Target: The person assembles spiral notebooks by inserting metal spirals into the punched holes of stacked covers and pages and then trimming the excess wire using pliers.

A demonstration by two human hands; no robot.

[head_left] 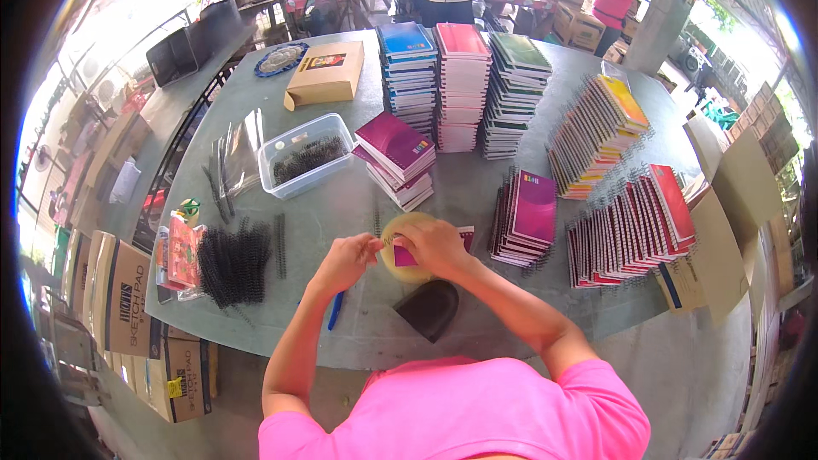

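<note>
In the middle of the table, a small purple notebook (405, 256) lies over a round yellowish disc (413, 273), partly covered by my right hand (436, 247), whose fingers are closed on its edge. A short dark binding coil (389, 238) shows at that edge, between my two hands. Just left of it, my left hand (350, 259) is pinched closed with its fingertips close to the coil; what is between them is too small to make out. Nearer me lie a dark rounded pad (428, 310) and a blue pen-like tool (336, 311).
Stacks of purple (398, 143), blue (407, 43), red (463, 43) and green notebooks (521, 51) stand behind. Coil-bound yellow (601, 136), purple (524, 217) and red rows (630, 226) sit right. Left are a clear tub (307, 156), black coils (234, 262) and cartons (123, 294).
</note>
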